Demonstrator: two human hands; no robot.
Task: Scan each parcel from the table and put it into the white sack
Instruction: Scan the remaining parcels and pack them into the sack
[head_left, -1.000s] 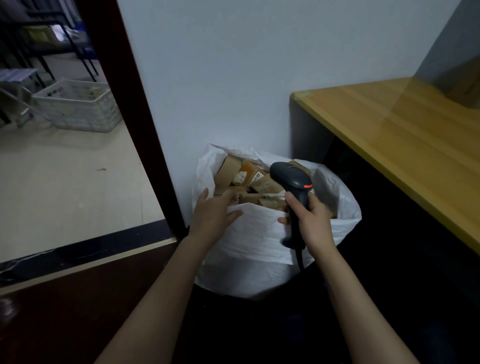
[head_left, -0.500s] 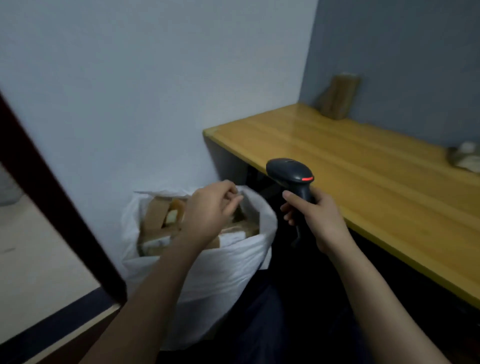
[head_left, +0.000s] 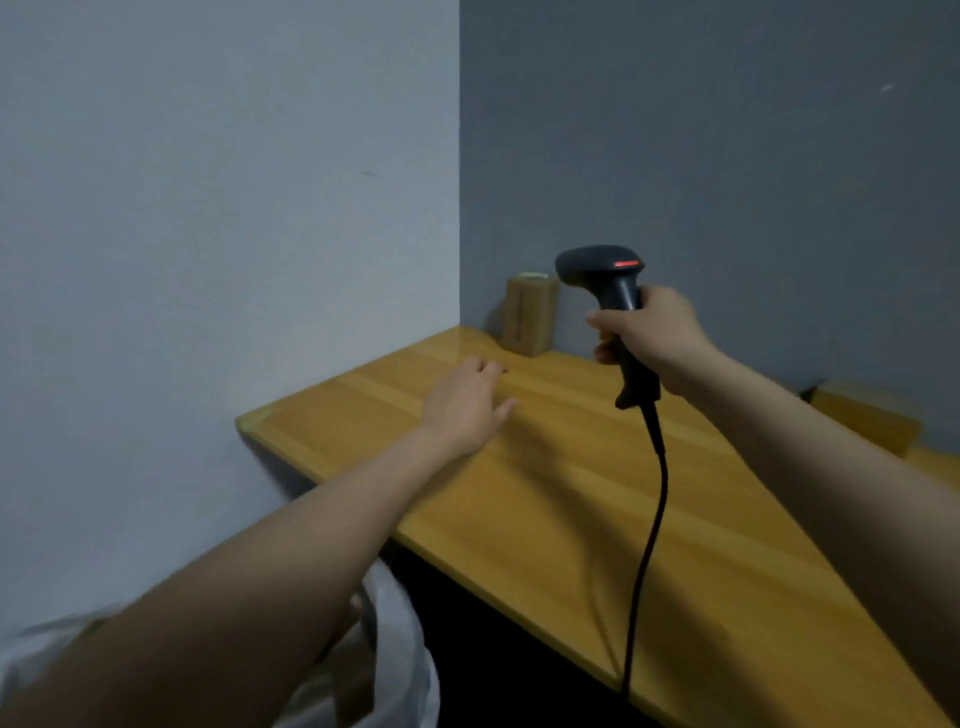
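1. Left hand (head_left: 465, 410): fingers (head_left: 488, 366) straight and close together, thumb splayed to the side, holding nothing. The palm faces down over the far left part of the table (head_left: 545, 499). Whether it touches the wood cannot be told.
2. Right hand (head_left: 649, 338): fingers (head_left: 605, 325) curled round the handle of the scanner (head_left: 602, 270). The scanner is held upright above the table, head turned left, with a red strip lit on top.
3. Cable (head_left: 649, 545): black. It hangs from the base of the handle, crosses the table top in view and passes its near edge.
4. Parcel (head_left: 529, 314): brown, standing upright on the table in the corner against the back wall (head_left: 727, 156). It lies beyond the left fingertips and apart from them.
5. Second parcel (head_left: 862, 421): brown, lying on the table by the back wall at the right, partly hidden by the right forearm.
6. Table: glossy yellow-brown planks. Its left side runs along the left wall (head_left: 208, 260) and its far side along the back wall. The space beneath is dark.
7. Sack (head_left: 405, 639): white, low at the left, below the table's near corner and under the left forearm. Its contents are blurred.
8. Room: the left wall is pale blue-grey and the back wall a darker grey. They meet in a vertical corner above the parcel.
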